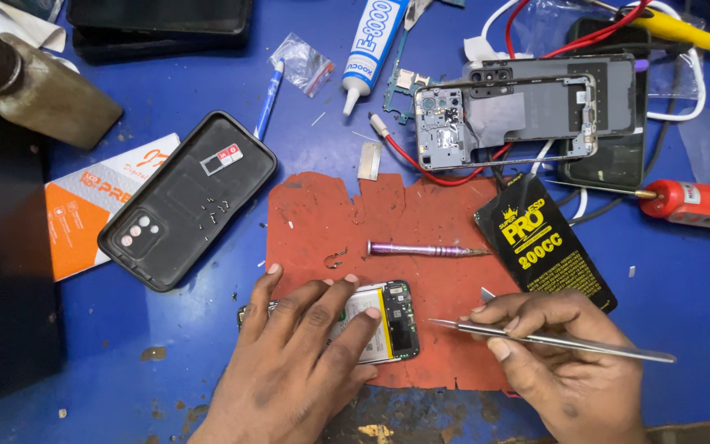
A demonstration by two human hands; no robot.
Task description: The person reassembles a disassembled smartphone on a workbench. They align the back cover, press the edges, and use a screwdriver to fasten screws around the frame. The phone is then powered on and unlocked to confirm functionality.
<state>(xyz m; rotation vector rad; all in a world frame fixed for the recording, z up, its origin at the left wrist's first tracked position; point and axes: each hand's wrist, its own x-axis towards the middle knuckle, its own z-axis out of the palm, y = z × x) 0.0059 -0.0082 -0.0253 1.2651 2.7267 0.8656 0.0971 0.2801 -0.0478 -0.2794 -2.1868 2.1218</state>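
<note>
Your left hand, lower centre of the frame: fingers spread wide, pressed flat on an opened phone. The hand hides most of that phone; only its right end shows, with a white battery, a yellow strip and a dark circuit board.

Your right hand, lower right: fingers closed on metal tweezers, tips pointing left, just beside the phone's right edge. Whether the tips touch it is hard to make out. The wrist is cut off by the bottom edge.

Red mat, centre: torn-edged, under the phone and both hands' fingertips.

Purple screwdriver, on the mat above the hands, lying level.

Black pouch with yellow print, right of the screwdriver, tilted, partly overlapping the mat.

Black phone back cover, centre left: inner face up, small screws scattered on it, too tiny to count.

Orange and white card, partly under the cover.

Grey phone frame, upper right, on top of a dark phone, with red and white wires behind it.

White glue tube, upper centre, its top cut off by the frame.

Red tool, right edge, cut off.

Blue table, worn and stained near the bottom edge.
</note>
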